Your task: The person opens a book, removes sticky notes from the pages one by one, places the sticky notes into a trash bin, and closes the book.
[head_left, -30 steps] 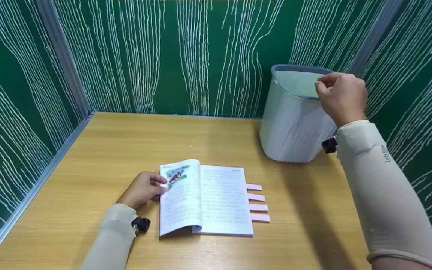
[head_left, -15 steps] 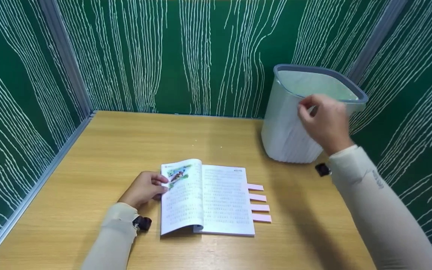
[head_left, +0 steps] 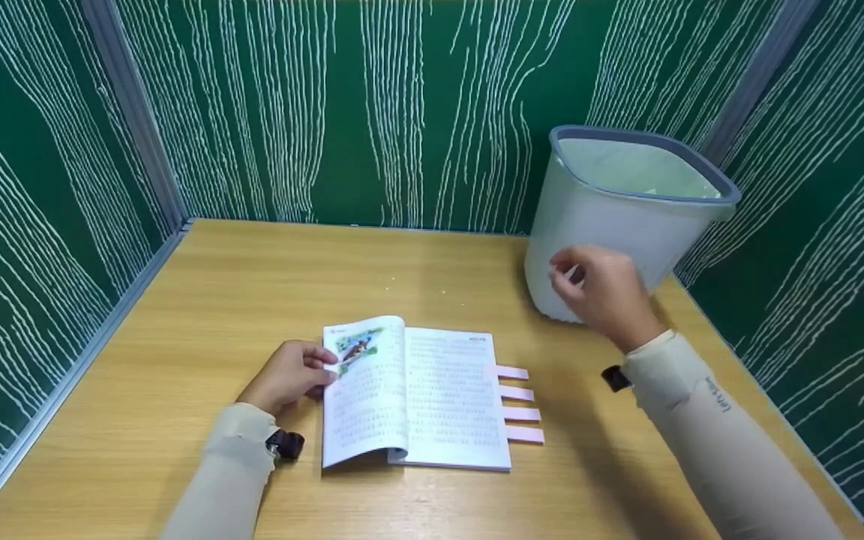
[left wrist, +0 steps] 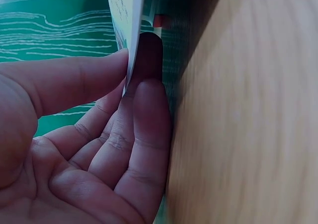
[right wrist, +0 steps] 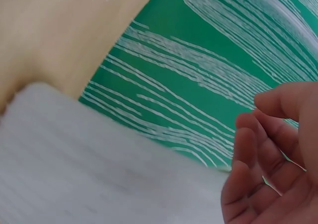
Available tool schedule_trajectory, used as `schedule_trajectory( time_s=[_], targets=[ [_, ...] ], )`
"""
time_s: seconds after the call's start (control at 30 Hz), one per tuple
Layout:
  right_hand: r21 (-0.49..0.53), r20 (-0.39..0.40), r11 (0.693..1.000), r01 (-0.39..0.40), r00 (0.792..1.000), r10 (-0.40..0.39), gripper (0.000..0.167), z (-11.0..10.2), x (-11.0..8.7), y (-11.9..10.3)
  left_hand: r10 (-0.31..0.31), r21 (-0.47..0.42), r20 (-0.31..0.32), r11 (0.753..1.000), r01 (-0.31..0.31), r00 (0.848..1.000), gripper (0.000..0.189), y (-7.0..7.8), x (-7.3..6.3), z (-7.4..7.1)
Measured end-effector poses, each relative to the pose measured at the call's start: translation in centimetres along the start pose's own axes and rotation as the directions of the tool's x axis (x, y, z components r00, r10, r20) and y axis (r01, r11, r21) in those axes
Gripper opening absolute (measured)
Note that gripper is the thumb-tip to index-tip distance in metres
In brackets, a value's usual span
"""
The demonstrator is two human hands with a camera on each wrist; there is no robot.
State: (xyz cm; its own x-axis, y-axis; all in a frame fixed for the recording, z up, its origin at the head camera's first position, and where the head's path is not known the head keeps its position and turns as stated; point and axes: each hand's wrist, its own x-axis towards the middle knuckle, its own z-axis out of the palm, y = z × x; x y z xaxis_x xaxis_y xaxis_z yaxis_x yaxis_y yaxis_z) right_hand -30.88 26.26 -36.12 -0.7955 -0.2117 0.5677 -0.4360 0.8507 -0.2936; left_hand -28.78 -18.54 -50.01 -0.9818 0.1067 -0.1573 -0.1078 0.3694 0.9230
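Note:
An open book (head_left: 451, 397) with printed text and a coloured picture on its left page lies on the table. At its left edge, my left hand (head_left: 286, 379) pinches the raised pages; in the left wrist view the thumb (left wrist: 94, 77) is on one face and fingers are behind. Several pink sticky tabs (head_left: 520, 393) stick out from the book's right edge. My right hand (head_left: 608, 289) is in the air in front of the white bin (head_left: 627, 225). Its fingers (right wrist: 243, 149) are loosely bent, and nothing shows between them and the thumb.
The bin, with its grey rim (head_left: 646, 135), stands at the back right of the wooden table (head_left: 177, 300). Green panels (head_left: 469, 112) with white lines enclose the back and sides. Small white specks (head_left: 391, 281) dot the table behind the book.
My right hand has come down and left from over the bin's opening to in front of its wall. My left hand keeps its hold on the book's pages.

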Motion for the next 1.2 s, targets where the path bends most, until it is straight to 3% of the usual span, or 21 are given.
schedule_trajectory(
  time_s=[0.17,0.47,0.83,1.2],
  targets=[
    [0.014,0.114,1.0,0.002,0.993,-0.003,0.01,2.2,-1.7,-0.2,-0.009,-0.012,-0.001,1.0,0.009,1.0,0.02,0.1,-0.2,0.1],
    [0.049,0.276,0.999,0.005,0.961,-0.018,0.009,6.0,-4.3,-0.1,-0.006,-0.027,0.001,1.0,0.006,1.0,0.02,0.1,-0.2,0.1],
    [0.013,0.383,0.999,0.046,0.923,-0.047,0.017,9.6,-6.5,0.4,0.01,-0.047,0.019,0.999,-0.009,1.0,0.021,0.0,-0.2,0.2],
    [0.03,0.404,0.999,0.031,0.914,-0.041,0.016,10.6,-7.1,0.8,0.011,-0.034,0.014,0.999,-0.011,1.0,0.022,-0.1,-0.1,0.1]
  ],
)
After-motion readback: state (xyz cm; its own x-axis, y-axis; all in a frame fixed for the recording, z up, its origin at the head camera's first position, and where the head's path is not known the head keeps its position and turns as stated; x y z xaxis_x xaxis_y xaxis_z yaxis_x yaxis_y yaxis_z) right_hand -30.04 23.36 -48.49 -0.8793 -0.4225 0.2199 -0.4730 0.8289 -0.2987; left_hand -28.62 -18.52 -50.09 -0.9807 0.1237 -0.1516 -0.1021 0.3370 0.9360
